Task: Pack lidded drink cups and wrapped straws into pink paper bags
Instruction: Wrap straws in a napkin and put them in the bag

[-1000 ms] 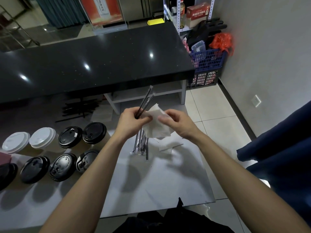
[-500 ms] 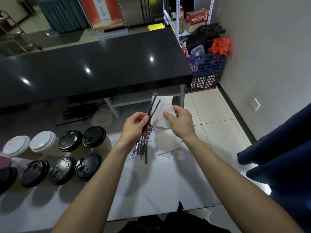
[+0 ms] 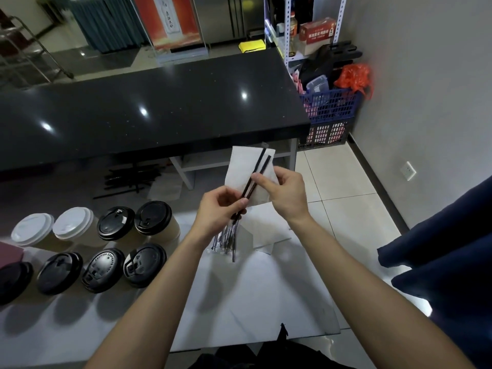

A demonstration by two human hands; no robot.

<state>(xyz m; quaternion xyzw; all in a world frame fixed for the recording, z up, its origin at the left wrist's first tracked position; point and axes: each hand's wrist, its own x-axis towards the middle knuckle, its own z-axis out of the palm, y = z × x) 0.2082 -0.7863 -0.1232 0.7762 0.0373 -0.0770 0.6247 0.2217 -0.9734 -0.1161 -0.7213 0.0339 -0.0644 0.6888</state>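
My left hand (image 3: 217,209) pinches two black straws (image 3: 257,171) that point up and away from me. My right hand (image 3: 286,194) holds a white napkin (image 3: 241,169) spread behind the straws, thumb on top of them. Below my hands a bundle of wrapped straws (image 3: 226,239) lies on the white table (image 3: 255,294) beside more white napkins (image 3: 266,230). Several lidded paper cups stand at the left, some with black lids (image 3: 153,215) and two with white lids (image 3: 73,223). A corner of a pink bag (image 3: 9,255) shows at the far left edge.
A black counter (image 3: 149,110) runs across behind the table, with loose black straws (image 3: 127,178) on the shelf below it. A blue crate (image 3: 328,106) and a metal rack (image 3: 300,30) stand at the back right. Dark blue cloth (image 3: 447,241) hangs at the right.
Both hands rose from the table. The crumpled napkin is now opened flat behind the two straws, and my right thumb has come onto them.
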